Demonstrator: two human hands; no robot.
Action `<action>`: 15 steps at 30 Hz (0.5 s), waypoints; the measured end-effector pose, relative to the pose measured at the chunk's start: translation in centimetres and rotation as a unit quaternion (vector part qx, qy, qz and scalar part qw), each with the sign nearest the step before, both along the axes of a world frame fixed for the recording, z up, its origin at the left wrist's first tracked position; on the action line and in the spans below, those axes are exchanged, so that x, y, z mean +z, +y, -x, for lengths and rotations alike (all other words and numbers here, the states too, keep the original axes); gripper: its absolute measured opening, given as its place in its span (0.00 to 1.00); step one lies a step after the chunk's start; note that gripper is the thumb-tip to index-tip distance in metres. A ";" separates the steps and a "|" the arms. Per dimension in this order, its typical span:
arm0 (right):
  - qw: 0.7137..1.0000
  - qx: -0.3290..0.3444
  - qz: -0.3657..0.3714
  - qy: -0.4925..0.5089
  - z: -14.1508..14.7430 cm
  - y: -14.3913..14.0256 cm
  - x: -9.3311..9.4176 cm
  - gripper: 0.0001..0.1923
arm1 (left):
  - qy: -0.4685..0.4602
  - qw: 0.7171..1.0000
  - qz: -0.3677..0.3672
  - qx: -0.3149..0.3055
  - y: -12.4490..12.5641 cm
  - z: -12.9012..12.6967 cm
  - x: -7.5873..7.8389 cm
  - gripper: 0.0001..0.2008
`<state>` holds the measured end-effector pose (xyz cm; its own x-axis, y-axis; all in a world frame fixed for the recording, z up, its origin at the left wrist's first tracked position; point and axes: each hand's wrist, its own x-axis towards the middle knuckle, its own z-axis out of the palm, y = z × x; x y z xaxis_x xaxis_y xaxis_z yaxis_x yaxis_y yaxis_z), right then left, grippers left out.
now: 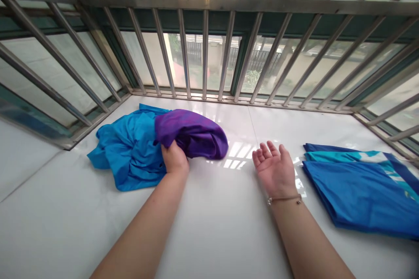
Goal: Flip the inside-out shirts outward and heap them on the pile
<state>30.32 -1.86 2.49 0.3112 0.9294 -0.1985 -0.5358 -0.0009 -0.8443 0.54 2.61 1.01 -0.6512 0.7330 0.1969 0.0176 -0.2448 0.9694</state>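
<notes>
My left hand is closed on a crumpled purple cloth, its fingers hidden under the fabric. Against the purple cloth, on its left, lies a bunched bright blue cloth; whether the two are one piece I cannot tell. Palm up, my right hand rests over the white surface with its fingers spread and nothing in them. A thin bracelet circles that wrist. To the right of it sits a flat, folded stack of blue cloth, with teal and white parts showing along the far side.
White glossy tiles form the surface under everything. Metal bars enclose it at the back and on both sides, in front of windows. A horizontal rail crosses the bars. Outside are trees and a fence.
</notes>
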 end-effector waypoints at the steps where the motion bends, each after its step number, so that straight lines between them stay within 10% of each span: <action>1: 1.000 -0.027 0.012 0.006 -0.6 0.3 -0.6 0.23 | -0.007 0.999 0.002 0.050 0.1 0.5 0.1 0.27; 6: 0.989 -0.094 0.047 0.102 -1.8 0.9 -1.5 0.38 | 0.149 0.987 0.017 0.065 -0.5 0.8 0.5 0.36; 10: 0.957 -0.165 0.056 0.231 -2.6 0.8 -0.9 0.41 | 0.356 0.927 -0.108 0.044 -1.5 -0.9 0.9 0.28; 15: 0.968 -0.189 0.027 0.162 -5.9 0.9 -0.9 0.35 | 0.442 0.871 -0.126 -0.173 -2.2 -2.0 1.2 0.06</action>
